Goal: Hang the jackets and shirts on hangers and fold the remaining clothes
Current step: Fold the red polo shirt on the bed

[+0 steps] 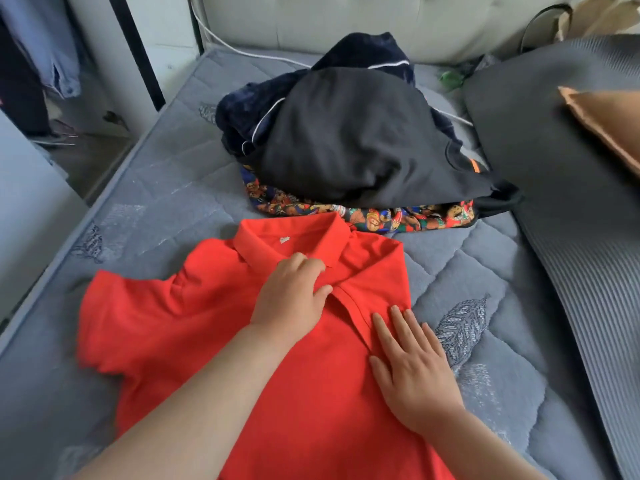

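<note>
Home bedroom: quilted mattress [166,188], padded headboard [346,22], pillow [609,123].

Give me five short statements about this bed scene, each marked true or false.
1. The red polo shirt lies spread on the mattress. True.
2. The right hand grips a hanger. False: it presses flat on the shirt, fingers straight.
3. The left hand holds the shirt at its collar. True.
4. A white garment tops the pile. False: a black garment is on top.
5. The printed fabric lies under the black garment. True.
</note>
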The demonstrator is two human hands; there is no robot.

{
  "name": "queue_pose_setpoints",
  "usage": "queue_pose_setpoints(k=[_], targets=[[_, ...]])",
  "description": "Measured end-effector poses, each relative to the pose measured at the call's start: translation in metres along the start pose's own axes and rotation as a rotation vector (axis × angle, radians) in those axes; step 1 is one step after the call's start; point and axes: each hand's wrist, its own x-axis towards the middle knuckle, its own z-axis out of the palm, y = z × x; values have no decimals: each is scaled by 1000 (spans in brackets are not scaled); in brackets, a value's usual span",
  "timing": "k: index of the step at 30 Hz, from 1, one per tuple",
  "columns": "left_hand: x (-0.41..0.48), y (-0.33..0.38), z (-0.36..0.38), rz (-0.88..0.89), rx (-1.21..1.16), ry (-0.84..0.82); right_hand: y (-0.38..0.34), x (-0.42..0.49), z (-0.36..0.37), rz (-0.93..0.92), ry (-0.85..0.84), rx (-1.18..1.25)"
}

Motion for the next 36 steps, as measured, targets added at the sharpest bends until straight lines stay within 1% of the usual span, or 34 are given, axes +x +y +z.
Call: queue_pose_setpoints(k=[1,2,3,4,5,6,7,8,9,11,12,13,15,17,19,20,21,22,23,24,25,26,27,28,29,30,31,33,34,36], targets=[[-19,-11,-15,-6,-27,111,1,0,0,11,6,10],[-40,-26,-31,-64,-37,228,1,0,-1,35,14,40],[-64,-43,-48,-196,-47,340,-2,0,-3,60,37,89],[-87,-64,-64,-388,-60,445,-9,3,-8,71,87,151],[-108,-85,-78,-624,-90,531,-20,8,-14,48,157,215],[-126,-106,-88,-870,-171,591,-36,17,-19,-13,234,268],[-138,-124,-96,-1081,-302,627,-56,28,-24,-100,283,320],[-145,-139,-100,-1218,-463,655,-80,41,-29,-202,290,372],[-149,-150,-104,-1271,-625,657,-107,55,-33,-304,265,416],[-144,-160,-109,-1260,-900,625,-160,86,-34,-437,173,474],[-138,-163,-111,-1236,-984,610,-184,103,-34,-453,94,502],[-135,-164,-113,-1208,-1016,574,-206,119,-33,-447,3,518],[-133,-160,-115,-1186,-1042,490,-239,151,-31,-409,-160,475],[-144,-157,-117,-1184,-997,386,-261,174,-28,-429,-339,366],[-151,-150,-117,-1174,-909,189,-271,189,-24,-451,-495,188],[-151,-147,-118,-1187,-920,102,-275,193,-24,-449,-541,97],[-148,-146,-119,-1198,-954,49,-278,197,-24,-445,-540,53],[-143,-147,-121,-1226,-991,34,-279,202,-24,-436,-482,64],[-137,-152,-124,-1257,-1029,70,-279,209,-25,-396,-385,120],[-133,-160,-127,-1283,-1043,163,-278,212,-25,-329,-268,205],[-132,-169,-130,-1295,-1016,293,-276,212,-24,-260,-184,287],[-131,-178,-133,-1304,-948,452,-273,211,-22,-209,-163,335],[-133,-185,-132,-1306,-890,599,-270,208,-19,-185,-203,328],[-138,-187,-129,-1312,-874,692,-267,205,-14,-184,-272,291],[-143,-185,-124,-1335,-876,724,-266,203,-11,-198,-320,251],[-146,-178,-119,-1365,-898,704,-268,203,-13,-227,-339,190],[-148,-170,-114,-1375,-964,641,-273,205,-18,-265,-328,114],[-145,-153,-107,-1391,-1132,548,-284,210,-32,-350,-267,-8],[-143,-148,-105,-1394,-1183,517,-292,212,-36,-394,-269,-2],[-136,-142,-101,-1389,-1137,452,-309,212,-42,-478,-338,106]])
